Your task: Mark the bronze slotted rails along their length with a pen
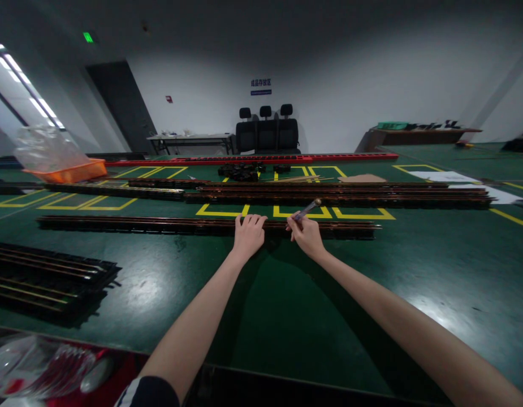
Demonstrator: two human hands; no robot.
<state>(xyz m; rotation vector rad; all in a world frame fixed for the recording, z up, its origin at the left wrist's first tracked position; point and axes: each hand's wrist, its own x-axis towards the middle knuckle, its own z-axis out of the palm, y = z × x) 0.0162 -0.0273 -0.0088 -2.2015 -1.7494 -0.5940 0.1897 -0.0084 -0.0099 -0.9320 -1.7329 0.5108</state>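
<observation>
A long dark rail with copper-coloured strips (159,224) lies across the green table in front of me. My left hand (249,234) rests on its middle, fingers spread over the top. Just to the right, my right hand (306,233) is closed round a pen-like tool (308,209), whose rounded end points up and to the right. The fingertips of that hand are at the rail; the tool's lower end is hidden by them.
Behind lie more long rails (350,195), a pile of black parts (242,170) and a red rail (329,157). Stacked rails (44,277) sit at the near left. An orange basket (70,170) with plastic bags stands at the far left. White papers (490,193) lie at the right.
</observation>
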